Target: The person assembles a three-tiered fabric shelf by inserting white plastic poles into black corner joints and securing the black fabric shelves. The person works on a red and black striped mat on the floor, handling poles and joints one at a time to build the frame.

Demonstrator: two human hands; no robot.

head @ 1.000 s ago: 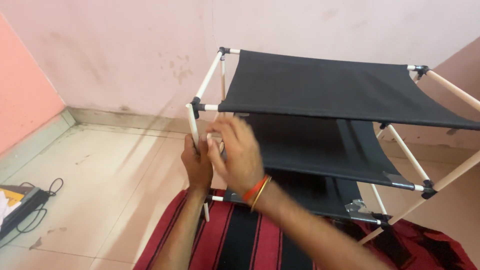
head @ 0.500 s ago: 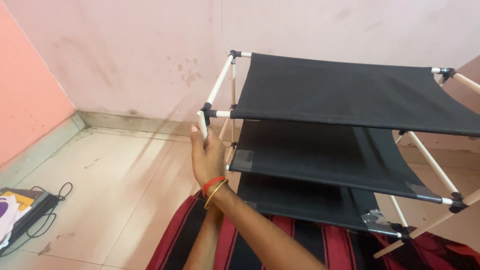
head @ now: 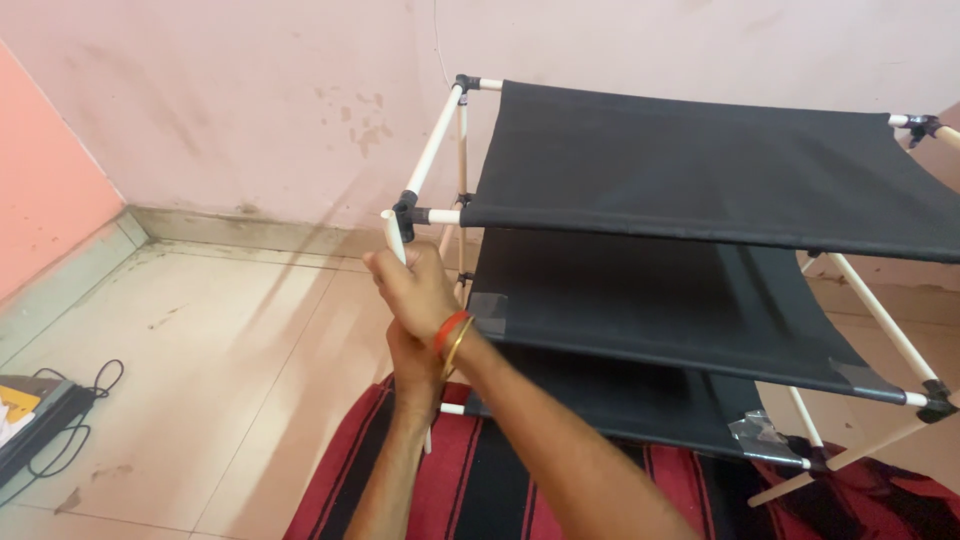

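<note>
I see my right hand (head: 415, 290) clamped on the white upright pole (head: 397, 240) at the rack (head: 700, 170) front-left corner; left hand (head: 415, 365) grips the same pole just below. Three black fabric shelves, stacked. Rack stands on one red-striped mat (head: 480, 480).

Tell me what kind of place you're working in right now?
Likely a room in a home: pink painted walls, a tiled floor, and a red and black striped mat under a fabric shelf rack that both hands grip.
</note>
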